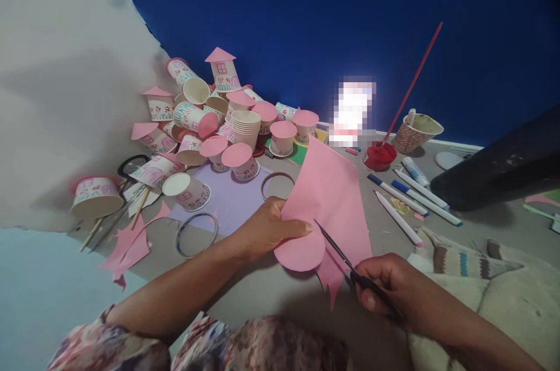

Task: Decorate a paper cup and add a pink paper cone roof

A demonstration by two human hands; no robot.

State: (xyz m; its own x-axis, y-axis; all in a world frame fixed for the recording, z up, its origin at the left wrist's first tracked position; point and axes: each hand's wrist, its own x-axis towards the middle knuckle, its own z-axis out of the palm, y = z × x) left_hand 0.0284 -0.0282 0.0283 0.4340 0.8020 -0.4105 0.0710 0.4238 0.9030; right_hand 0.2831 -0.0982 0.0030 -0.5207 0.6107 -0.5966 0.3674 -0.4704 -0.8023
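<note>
My left hand (pixel 271 228) pinches a sheet of pink paper (pixel 336 184), its thumb lying on top. The sheet's lower left part is cut to a rounded outline, while a jagged offcut strip hangs down beside it. In my right hand (pixel 387 283) is a pair of scissors (pixel 343 257) with dark handles. Their blades point up and left, with the tip at the paper close to my left thumb. How far the blades are apart I cannot tell. Behind the paper stand paper cups (pixel 245 161) with pink paper roofs and drawn windows and flowers.
A lilac sheet (pixel 231 202), tape rolls (pixel 196 235) and pink scraps (pixel 129 248) lie left. Several markers (pixel 398 216), a red pot (pixel 380 156) with a stick and a patterned cup (pixel 417 133) are right. A dark post (pixel 499 167) and cream cloth (pixel 516 301) border the right side.
</note>
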